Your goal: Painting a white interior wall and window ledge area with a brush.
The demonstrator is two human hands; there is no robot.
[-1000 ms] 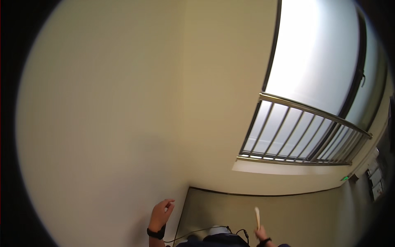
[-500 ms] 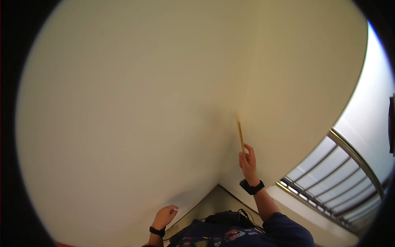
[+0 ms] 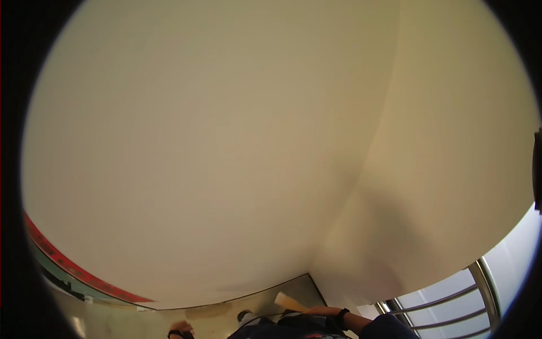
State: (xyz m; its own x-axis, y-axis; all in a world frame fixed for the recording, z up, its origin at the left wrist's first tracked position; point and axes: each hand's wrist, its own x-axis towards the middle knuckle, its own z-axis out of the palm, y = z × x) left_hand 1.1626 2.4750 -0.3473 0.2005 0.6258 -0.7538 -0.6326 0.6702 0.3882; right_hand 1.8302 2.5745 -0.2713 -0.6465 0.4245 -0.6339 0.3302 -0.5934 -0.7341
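At the lower middle, my right hand [image 3: 323,311] is closed around a flat wooden brush [image 3: 293,304], its pale wide end pointing left and up. A dark band circles that wrist. My left hand [image 3: 181,326] is low at the left, close to the bottom edge and partly blurred; its fingers look loosely apart with nothing visible in them. In front of me rises a large cream wall [image 3: 226,141], which meets a second wall [image 3: 451,158] in a corner to the right. Neither hand touches the walls.
Metal railings [image 3: 483,282] stand beyond the right wall's edge. A red strip [image 3: 84,274] runs along the left wall's lower edge. Beneath is a shiny floor [image 3: 214,316] with a dark corner area. A dark cable [image 3: 257,318] crosses in front of my body.
My right hand and the brush have dropped from the wall corner to waist height. My left hand has moved lower and left. The view has tilted, showing the red strip and more floor.
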